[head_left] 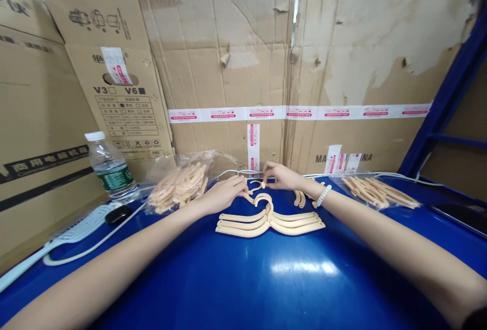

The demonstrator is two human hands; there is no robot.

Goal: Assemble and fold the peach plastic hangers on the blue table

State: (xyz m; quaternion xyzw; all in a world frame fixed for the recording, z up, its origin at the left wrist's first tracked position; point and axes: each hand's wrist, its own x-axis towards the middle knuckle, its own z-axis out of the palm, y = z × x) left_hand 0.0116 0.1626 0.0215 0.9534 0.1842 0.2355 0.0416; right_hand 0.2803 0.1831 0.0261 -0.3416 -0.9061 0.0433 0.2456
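Observation:
Close behind the stacked beige plastic hangers (268, 223), my left hand (227, 193) has its fingers pressed together on a small beige hanger piece (249, 198), mostly covered by the fingertips. Opposite it, my right hand (283, 177), with a beaded bracelet (324, 196) on the wrist, pinches the base of a curved hanger hook (255, 184). The stacked hangers lie flat, nested one against another, their hooks pointing away from me. By my right wrist lie a few short curved hanger arms (300, 198), partly hidden by the forearm.
On the left stand a water bottle (114, 173) and a clear bag of hanger parts (178, 188), near a light blue hairbrush (81, 226) and a black oval object (117, 215). Another bag of parts (375, 191) lies right. Cardboard (228, 81) walls the blue table's (243, 279) back.

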